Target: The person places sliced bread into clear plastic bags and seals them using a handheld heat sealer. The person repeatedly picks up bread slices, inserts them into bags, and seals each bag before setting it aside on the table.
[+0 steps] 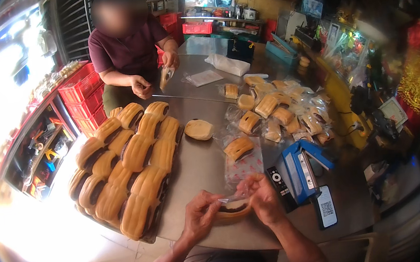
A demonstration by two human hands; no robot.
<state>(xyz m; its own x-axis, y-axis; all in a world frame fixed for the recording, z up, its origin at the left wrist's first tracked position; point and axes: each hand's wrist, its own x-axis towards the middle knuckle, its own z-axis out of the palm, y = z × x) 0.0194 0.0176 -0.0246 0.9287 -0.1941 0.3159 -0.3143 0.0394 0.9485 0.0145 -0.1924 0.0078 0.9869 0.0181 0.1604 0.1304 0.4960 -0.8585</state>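
Observation:
My left hand [203,214] and my right hand [263,199] pinch a small clear plastic bag [239,196] between them, near the table's front edge. Directly below the bag is a golden bun [233,216] with dark filling, partly hidden by my fingers; I cannot tell whether it is inside the bag. Just beyond my hands lies a stack of printed plastic bags [244,170], and a bun [239,149] sits at its far end. To the left, many filled buns [133,152] are piled on a dark tray [153,236]. One loose bun [199,129] rests beside the tray.
Bagged buns [282,103] are heaped at the right. Nearby are a blue impulse sealer [297,173], a remote control [281,187] and a phone [326,207] showing a code. Across the metal table [194,164], another person [128,58] holds a bagged bun [166,77]. Red crates [82,95] stand behind the tray.

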